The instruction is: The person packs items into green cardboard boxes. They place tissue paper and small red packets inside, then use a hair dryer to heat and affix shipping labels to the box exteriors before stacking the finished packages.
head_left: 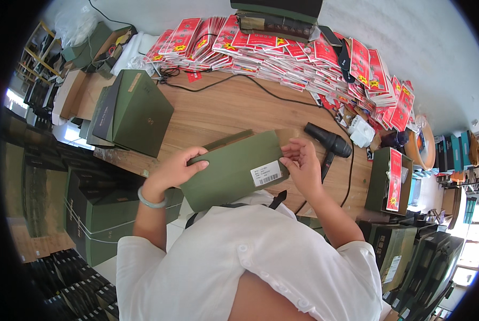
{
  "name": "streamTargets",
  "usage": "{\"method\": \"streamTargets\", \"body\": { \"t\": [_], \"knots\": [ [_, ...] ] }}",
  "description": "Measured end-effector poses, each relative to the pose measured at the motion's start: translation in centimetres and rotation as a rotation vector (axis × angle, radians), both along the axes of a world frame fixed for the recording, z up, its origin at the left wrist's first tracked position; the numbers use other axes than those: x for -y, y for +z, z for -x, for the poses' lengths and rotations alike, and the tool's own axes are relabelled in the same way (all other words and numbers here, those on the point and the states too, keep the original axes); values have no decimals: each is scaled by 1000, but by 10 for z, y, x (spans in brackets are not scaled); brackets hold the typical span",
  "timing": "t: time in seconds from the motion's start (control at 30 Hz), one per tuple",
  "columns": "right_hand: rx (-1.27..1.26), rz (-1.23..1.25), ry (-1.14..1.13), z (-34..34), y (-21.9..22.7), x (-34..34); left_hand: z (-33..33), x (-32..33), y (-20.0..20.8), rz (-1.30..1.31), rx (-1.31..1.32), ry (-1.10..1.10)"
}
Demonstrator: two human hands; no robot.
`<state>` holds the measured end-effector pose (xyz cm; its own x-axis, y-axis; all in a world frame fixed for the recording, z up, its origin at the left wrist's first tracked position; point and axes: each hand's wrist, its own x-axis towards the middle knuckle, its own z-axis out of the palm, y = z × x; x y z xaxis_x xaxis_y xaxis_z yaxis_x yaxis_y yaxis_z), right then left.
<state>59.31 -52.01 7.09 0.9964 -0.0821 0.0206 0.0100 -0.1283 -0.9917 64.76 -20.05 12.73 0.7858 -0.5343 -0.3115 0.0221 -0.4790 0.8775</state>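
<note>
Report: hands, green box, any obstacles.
Left hand gripping green box. Right hand at its labelled end. Hair dryer near right hand, possibly in the way.

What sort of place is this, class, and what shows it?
Probably a packing workshop: a green box being handled, red printed cards piled on a wooden table, and more green boxes beside it.

Left bare hand [178, 168] grips dark-green rectangular cardboard box [223, 174] at left end, thumb on labelled face. Right bare hand [302, 167] is at right edge, beside white paper barcode label [266, 173]. Black hair dryer [331, 142] lies on light-brown wooden table [212, 109]. Red-and-white paper packets [261, 61] piled along far side.
</note>
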Motion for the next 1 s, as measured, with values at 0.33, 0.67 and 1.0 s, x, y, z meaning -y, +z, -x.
{"method": "streamTargets", "body": {
  "t": [0.33, 0.67, 1.0],
  "knots": [
    [173, 61, 74, 9, 2, -27, -63, 93, -6, 148, -571, -337],
    [423, 410, 8, 27, 14, -30, -65, 104, -20, 178, -490, -289],
    [381, 499, 1, 12, 3, -39, -68, 108, -25, 172, -413, -305]
  ]
}}
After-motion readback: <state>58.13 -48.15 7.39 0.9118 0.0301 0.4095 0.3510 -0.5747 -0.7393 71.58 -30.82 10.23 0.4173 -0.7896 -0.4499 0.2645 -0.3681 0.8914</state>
